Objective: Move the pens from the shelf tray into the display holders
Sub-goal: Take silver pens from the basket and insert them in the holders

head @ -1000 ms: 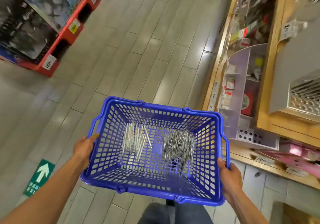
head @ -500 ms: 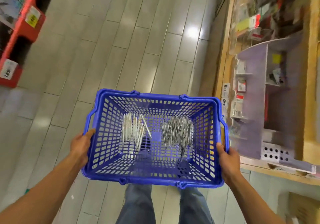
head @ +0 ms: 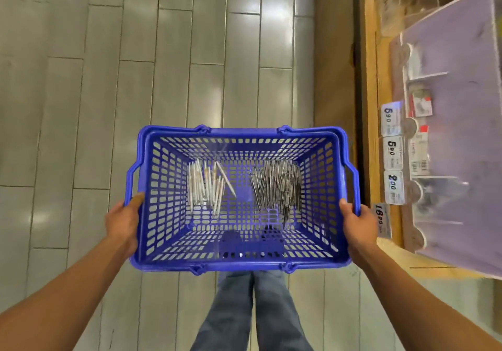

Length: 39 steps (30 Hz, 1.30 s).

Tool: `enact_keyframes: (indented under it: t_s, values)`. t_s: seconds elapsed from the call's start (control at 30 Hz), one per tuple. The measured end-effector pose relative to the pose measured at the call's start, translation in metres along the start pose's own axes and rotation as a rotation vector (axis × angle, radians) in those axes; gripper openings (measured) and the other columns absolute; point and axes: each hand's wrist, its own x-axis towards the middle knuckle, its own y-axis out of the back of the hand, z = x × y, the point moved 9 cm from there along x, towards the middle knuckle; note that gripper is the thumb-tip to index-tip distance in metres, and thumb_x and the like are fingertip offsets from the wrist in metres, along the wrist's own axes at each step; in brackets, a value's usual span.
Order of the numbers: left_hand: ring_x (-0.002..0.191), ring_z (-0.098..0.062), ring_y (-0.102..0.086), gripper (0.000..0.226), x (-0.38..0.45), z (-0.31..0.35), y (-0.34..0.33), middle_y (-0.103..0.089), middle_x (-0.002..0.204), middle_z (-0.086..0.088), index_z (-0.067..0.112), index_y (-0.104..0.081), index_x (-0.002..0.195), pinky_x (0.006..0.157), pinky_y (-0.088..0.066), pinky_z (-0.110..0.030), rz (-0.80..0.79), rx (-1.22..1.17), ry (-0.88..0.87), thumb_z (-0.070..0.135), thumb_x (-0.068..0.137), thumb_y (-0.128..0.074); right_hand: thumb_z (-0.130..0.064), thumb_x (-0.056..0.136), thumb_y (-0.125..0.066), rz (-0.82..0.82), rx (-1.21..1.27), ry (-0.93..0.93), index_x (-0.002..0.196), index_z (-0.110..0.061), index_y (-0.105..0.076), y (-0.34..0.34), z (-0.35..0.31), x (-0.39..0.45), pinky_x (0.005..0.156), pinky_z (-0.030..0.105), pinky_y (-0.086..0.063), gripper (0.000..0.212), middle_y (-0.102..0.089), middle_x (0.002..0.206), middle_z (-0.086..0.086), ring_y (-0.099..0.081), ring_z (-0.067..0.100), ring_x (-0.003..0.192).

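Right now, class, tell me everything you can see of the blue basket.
The blue basket looks like moulded plastic with slotted lattice walls and floor, a solid rim and folded-down handles. It is held level above the tiled floor, the left hand and right hand gripping its short sides. Inside lie two loose piles: white pens on the left, dark pens on the right.

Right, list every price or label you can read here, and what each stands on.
"6.80": top price tag on the wooden shelf edge.
"5.80": second price tag.
"2.00": third price tag.
"16.80": lowest price tag, tilted and blurred.
Small print and product packets: unreadable.
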Motion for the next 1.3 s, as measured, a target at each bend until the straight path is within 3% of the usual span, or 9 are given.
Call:
enact_keyframes:
  t_s: [0.17, 0.4, 0.6, 0.73, 0.83, 0.97, 1.1, 1.2, 1.3]
  values:
    - [0.048, -0.016, -0.069, 0.018, 0.053, -0.013, -0.033, -0.072, 0.067, -0.002, 0.018, -0.059, 0.081, 0.050, -0.057, -0.030, 0.038, -0.043, -0.023, 0.028, 0.086, -0.073, -0.041, 0.092, -0.063, 0.031, -0.041, 0.011, 0.095, -0.016, -0.060, -0.038, 0.017, 0.047, 0.077, 0.043, -0.058, 0.025, -0.070, 0.096, 0.008, -0.069, 0.025, 0.084]
    - [0.057, -0.019, -0.073, 0.018, 0.098, -0.037, -0.060, -0.076, 0.071, -0.001, 0.019, -0.061, 0.087, 0.053, -0.057, -0.031, 0.041, -0.048, -0.037, 0.033, 0.086, -0.072, -0.038, 0.092, -0.064, 0.092, -0.070, 0.024, 0.083, -0.018, -0.059, -0.066, 0.048, 0.087, 0.082, 0.049, -0.057, 0.022, -0.070, 0.092, 0.009, -0.068, 0.030, 0.086]
    - [0.060, -0.018, -0.074, 0.018, 0.113, -0.056, -0.068, -0.075, 0.070, 0.003, 0.024, -0.060, 0.085, 0.062, -0.058, -0.033, 0.068, -0.012, -0.047, 0.040, 0.088, -0.069, -0.037, 0.093, -0.063, 0.127, -0.119, 0.035, 0.089, -0.015, -0.061, -0.066, 0.060, 0.100, 0.070, 0.034, -0.054, 0.022, -0.068, 0.087, 0.007, -0.065, 0.019, 0.075]
    - [0.065, -0.021, -0.075, 0.020, 0.122, -0.068, -0.072, -0.076, 0.074, 0.001, 0.024, -0.062, 0.084, 0.069, -0.059, -0.037, 0.077, 0.005, -0.037, 0.042, 0.087, -0.069, -0.032, 0.095, -0.061, 0.143, -0.162, 0.082, 0.089, -0.016, -0.059, -0.065, 0.060, 0.103, 0.053, 0.016, -0.038, 0.016, -0.061, 0.077, -0.007, -0.054, -0.002, 0.063]
    - [0.065, -0.022, -0.075, 0.021, 0.126, -0.075, -0.076, -0.075, 0.073, -0.001, 0.022, -0.062, 0.082, 0.071, -0.060, -0.039, 0.078, 0.010, -0.044, 0.041, 0.088, -0.069, -0.030, 0.094, -0.061, 0.143, -0.172, 0.090, 0.090, -0.015, -0.060, -0.063, 0.067, 0.109, 0.058, 0.021, -0.042, 0.016, -0.061, 0.076, -0.009, -0.054, 0.001, 0.063]
    - [0.074, -0.031, -0.074, 0.023, 0.129, -0.079, -0.080, -0.074, 0.078, -0.005, 0.020, -0.062, 0.080, 0.075, -0.060, -0.043, 0.088, -0.015, -0.058, 0.040, 0.090, -0.067, -0.032, 0.094, -0.061, 0.133, -0.163, 0.103, 0.091, -0.015, -0.061, -0.064, 0.080, 0.115, 0.067, 0.029, -0.046, 0.017, -0.065, 0.083, 0.000, -0.059, 0.015, 0.073]
    - [0.066, -0.022, -0.072, 0.022, 0.132, -0.081, -0.082, -0.072, 0.075, 0.000, 0.022, -0.060, 0.081, 0.072, -0.059, -0.039, 0.090, -0.007, -0.078, 0.040, 0.092, -0.064, -0.033, 0.094, -0.061, 0.150, -0.199, 0.083, 0.097, -0.010, -0.061, -0.066, 0.089, 0.113, 0.076, 0.037, -0.050, 0.023, -0.067, 0.094, 0.010, -0.062, 0.025, 0.085]
    - [0.069, -0.024, -0.067, 0.024, 0.132, -0.080, -0.081, -0.067, 0.078, -0.002, 0.022, -0.055, 0.079, 0.077, -0.058, -0.044, 0.128, 0.055, -0.127, 0.038, 0.094, -0.063, -0.030, 0.094, -0.062, 0.204, -0.248, 0.060, 0.111, -0.005, -0.058, -0.065, 0.085, 0.104, 0.081, 0.034, -0.043, 0.030, -0.064, 0.107, 0.015, -0.059, 0.029, 0.094]
    - [0.085, -0.023, -0.063, 0.019, 0.130, -0.065, -0.084, -0.063, 0.097, -0.006, 0.017, -0.052, 0.097, 0.087, -0.056, -0.050, 0.173, 0.146, -0.259, 0.033, 0.094, -0.063, -0.013, 0.089, -0.066, 0.321, -0.330, 0.219, 0.125, 0.002, -0.051, -0.068, 0.055, 0.090, 0.099, 0.042, -0.039, 0.042, -0.057, 0.123, 0.021, -0.052, 0.037, 0.116]
